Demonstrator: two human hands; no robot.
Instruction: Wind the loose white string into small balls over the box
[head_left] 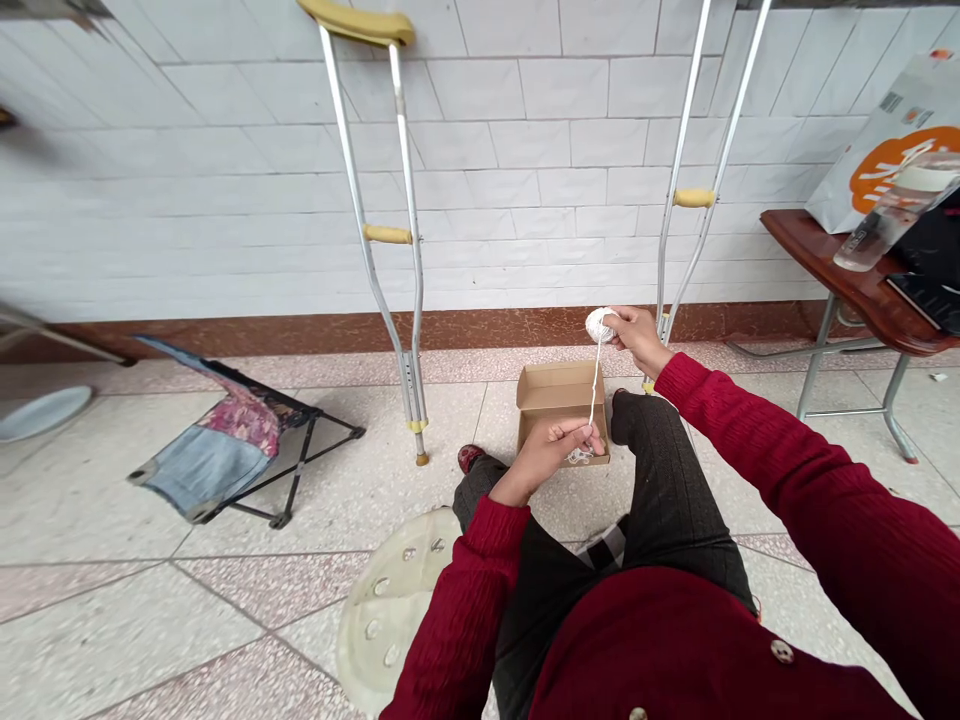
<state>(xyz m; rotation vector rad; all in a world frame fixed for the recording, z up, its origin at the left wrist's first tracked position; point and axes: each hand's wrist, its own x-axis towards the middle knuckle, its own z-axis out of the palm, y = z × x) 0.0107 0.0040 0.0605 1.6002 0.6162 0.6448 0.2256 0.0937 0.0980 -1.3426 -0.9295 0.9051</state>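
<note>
A ball of white yarn (599, 325) is gripped at its right side by my right hand (637, 335), raised above the far side of a cardboard box. From the ball a strand of yarn (595, 385) runs down, fairly straight, to my left hand (551, 450), whose thumb and fingers pinch it. The open cardboard box (564, 385) sits on the floor between my feet, its lid tipped back. Some loose white yarn (580, 456) shows in the box under my left fingers; the rest of the box's inside is partly hidden by that hand.
Two crutches lean on the tiled wall, one left (412, 380) and one right (694, 198). A folding stool (232, 450) lies at left. A pale round plastic lid-like piece (375, 610) is beside my left leg. At right a brown table (817, 255) holds a bottle (877, 230) and a bag (855, 150).
</note>
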